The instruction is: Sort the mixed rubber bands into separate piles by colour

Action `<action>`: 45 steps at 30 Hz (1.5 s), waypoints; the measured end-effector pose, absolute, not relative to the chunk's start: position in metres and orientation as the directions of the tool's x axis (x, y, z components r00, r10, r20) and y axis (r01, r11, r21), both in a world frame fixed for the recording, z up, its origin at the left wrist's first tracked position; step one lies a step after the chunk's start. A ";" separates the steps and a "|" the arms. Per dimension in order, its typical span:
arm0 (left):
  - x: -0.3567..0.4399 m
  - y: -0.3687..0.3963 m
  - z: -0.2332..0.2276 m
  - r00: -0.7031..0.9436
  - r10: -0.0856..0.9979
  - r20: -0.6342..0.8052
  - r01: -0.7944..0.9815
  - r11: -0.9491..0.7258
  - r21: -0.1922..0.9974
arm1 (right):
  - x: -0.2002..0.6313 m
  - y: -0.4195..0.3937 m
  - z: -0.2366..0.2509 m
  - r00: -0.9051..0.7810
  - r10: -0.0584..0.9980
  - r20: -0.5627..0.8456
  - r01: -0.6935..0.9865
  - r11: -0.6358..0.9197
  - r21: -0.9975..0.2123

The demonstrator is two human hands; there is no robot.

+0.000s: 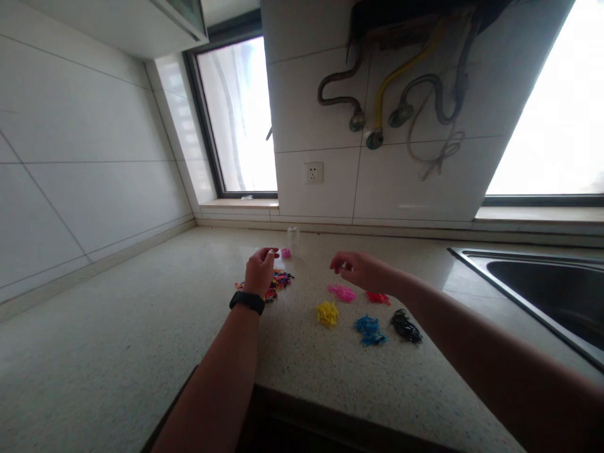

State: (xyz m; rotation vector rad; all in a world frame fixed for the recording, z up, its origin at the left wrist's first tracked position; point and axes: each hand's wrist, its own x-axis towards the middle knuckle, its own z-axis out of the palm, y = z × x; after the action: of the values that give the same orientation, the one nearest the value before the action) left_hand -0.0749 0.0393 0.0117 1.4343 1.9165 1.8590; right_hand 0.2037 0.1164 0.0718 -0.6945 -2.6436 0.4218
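Many thin, multicoloured, rubbery-looking strands point(283, 279) are judged light, springy; best pinched singly mid-length. Left hand point(260, 269), right hand point(359, 268) curled narrow; anything held can't be made out.

A kitchen, by the look of it: a metal sink point(476, 261) set into a speckled tabletop point(155, 302), tiled walls point(94, 113), a high cabinet point(108, 25), and pipes point(380, 94) below a dark unit point(415, 16).

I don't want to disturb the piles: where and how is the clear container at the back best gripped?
Probably around the side walls of the clear container, coming from the right: it appears to stand tall and narrow, with bare counter on that side, while the pink item and left hand crowd its front left.
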 end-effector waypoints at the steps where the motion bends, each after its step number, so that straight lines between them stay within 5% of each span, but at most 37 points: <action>1: -0.077 0.041 0.010 -0.559 0.664 0.497 0.521 -0.184 0.833 | 0.187 0.117 0.072 -0.823 0.497 0.276 0.398 0.850 -0.345; 9: -0.083 0.044 0.004 -0.598 0.640 0.482 0.516 -0.153 0.843 | 0.092 0.127 0.038 -0.807 0.585 0.080 0.580 0.811 -0.080; 29: -0.076 0.037 0.009 -0.535 0.662 0.525 0.629 -0.103 0.771 | 0.097 0.136 0.037 -0.769 0.628 0.118 0.619 0.778 -0.109; 32: -0.076 0.037 0.009 -0.524 0.672 0.523 0.634 -0.103 0.766 | 0.125 0.139 0.052 -0.785 0.597 0.162 0.574 0.801 -0.170; 36: -0.074 0.037 0.008 -0.504 0.679 0.534 0.648 -0.111 0.753 | 0.171 0.134 0.071 -0.778 0.561 0.283 0.429 0.803 -0.413; 45: -0.066 0.034 0.010 -0.446 0.693 0.566 0.708 -0.113 0.697 | 0.257 0.102 0.040 -0.565 0.751 0.342 0.247 0.549 -0.798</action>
State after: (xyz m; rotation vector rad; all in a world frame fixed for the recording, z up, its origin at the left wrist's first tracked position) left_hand -0.0665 0.0343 0.0103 1.6608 2.1015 1.6687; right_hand 0.2573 0.1023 0.0404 -0.7997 -2.0928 0.9342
